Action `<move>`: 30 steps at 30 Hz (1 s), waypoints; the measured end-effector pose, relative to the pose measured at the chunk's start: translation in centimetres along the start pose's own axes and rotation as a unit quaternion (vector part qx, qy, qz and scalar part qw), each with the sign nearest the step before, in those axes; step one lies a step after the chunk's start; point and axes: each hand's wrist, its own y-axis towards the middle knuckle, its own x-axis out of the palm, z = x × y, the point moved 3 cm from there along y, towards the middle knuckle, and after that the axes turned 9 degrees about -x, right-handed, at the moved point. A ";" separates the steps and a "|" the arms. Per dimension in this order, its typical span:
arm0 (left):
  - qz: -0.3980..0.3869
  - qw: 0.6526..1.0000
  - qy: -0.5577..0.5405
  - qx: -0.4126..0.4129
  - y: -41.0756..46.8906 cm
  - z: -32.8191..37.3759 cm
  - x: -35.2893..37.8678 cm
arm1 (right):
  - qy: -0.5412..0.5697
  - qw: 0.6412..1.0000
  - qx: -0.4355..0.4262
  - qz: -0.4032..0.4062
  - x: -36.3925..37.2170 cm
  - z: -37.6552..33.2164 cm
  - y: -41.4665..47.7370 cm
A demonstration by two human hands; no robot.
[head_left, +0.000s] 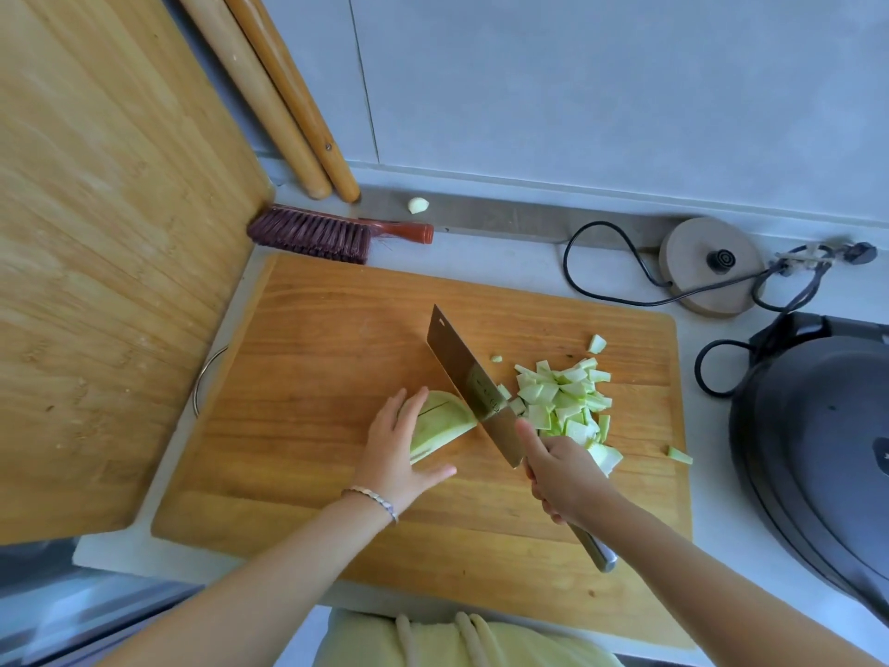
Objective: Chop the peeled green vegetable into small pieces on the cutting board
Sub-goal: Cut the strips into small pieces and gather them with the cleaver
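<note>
Fingers (409, 409) of the left hand (399, 445) lie straight and slightly spread, pressing flat on the uncut part of the peeled green vegetable (447, 418), which sits near the middle of the cutting board (336, 329). The right hand (563, 479) is wrapped tight round the handle of the cleaver (471, 382), thumb laid against the blade, whose edge meets the vegetable's right end. The main risk is a nick: the holding fingertips are stretched out rather than tucked under, so a blade drifting left as the stub shortens could catch them. The vegetable looks rounded and moist, so it may roll or slide under the flat palm and make the cut skew. The heap of cut pieces (563, 397) lies just beside the blade, and one stray piece (679, 455) already sits at the board's right edge; a hard chop could knock more onto the surface (529, 272).
</note>
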 end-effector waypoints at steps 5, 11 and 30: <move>0.099 0.994 -0.044 -0.018 0.5 0.8 0.8 | -0.041 0.999 -0.023 -0.001 0.7 0.2 0.2; 0.116 0.993 -0.012 -0.008 0.8 1.2 1.3 | -0.054 0.998 -0.029 -0.003 0.8 0.3 0.4; 0.107 0.994 0.024 0.011 1.2 2.2 1.6 | -0.022 0.999 -0.027 0.017 -3.2 -2.3 -2.1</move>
